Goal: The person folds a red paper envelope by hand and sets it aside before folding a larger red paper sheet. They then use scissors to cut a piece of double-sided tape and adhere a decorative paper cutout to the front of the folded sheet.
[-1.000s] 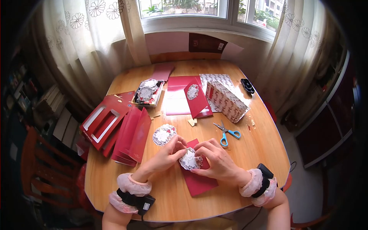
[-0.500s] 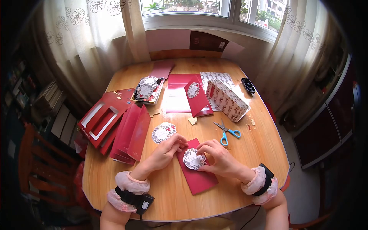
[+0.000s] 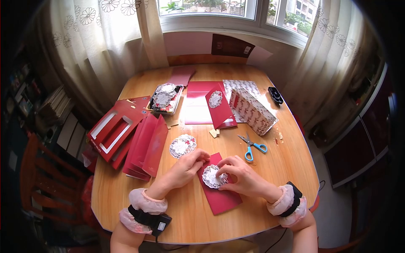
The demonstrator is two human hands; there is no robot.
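Note:
A red folded card lies on the table in front of me, slightly tilted. On its upper half sits a round white paper cutout with a frilly edge. My right hand is over the cutout, thumb at its lower right edge and fingertips on its upper part. My left hand rests by the card's upper left edge with fingers curled together; what they hold, if anything, is hidden. Just beyond it lies another frilly cutout with red flowers.
Blue-handled scissors lie open at right. Red folders and a red box sleeve are at left. Farther back stand a tray of cutouts, a decorated red card, a patterned box and a black object.
The right fingers have shifted slightly on the round cutout, which now appears to lie flatter on the card. The left hand stays at the card's edge. The whole view has shifted a little.

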